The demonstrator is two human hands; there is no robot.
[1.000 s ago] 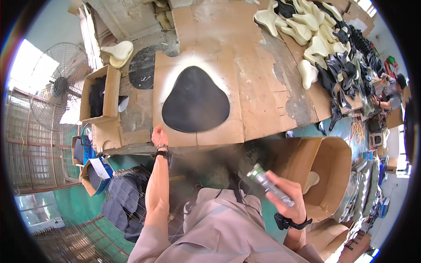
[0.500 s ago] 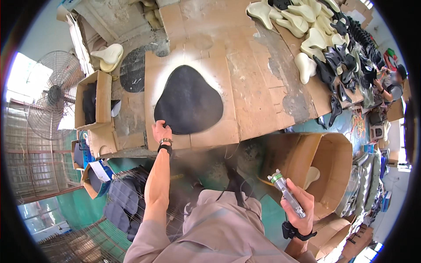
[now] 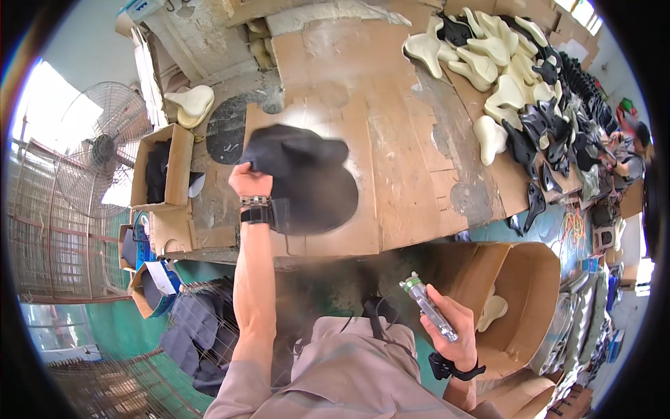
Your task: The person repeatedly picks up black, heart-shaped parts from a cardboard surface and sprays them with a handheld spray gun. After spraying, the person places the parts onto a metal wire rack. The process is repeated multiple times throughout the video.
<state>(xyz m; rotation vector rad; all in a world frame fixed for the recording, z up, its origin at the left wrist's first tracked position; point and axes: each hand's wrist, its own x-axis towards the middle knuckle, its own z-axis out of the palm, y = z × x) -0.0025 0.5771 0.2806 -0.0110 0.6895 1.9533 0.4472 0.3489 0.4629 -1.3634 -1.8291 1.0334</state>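
My left hand point(image 3: 251, 180) pinches the edge of a black saddle cover point(image 3: 296, 148), a soft sheet that is lifted and folding over at its far side. Beneath it a dark rounded piece point(image 3: 324, 202) lies flat on the cardboard; whether it is a separate cover I cannot tell. White overspray rings the far side of these pieces. In my right hand point(image 3: 457, 328), held low in front of the table, is a silver spray gun point(image 3: 434, 313) with a green ring near its tip, pointing up and left.
Cardboard point(image 3: 412, 167) covers the worktable. Cream saddle pads point(image 3: 488, 52) and black saddle bases point(image 3: 534, 140) are heaped at the far right. An open carton point(image 3: 183, 167) stands at left near a fan point(image 3: 103, 148). A big carton point(image 3: 534, 279) sits low right. Another person point(image 3: 631, 157) is at far right.
My left hand has raised the black cover off the cardboard, folding it away from me, and uncovered the dark piece below. My right hand has shifted slightly left with the spray gun.
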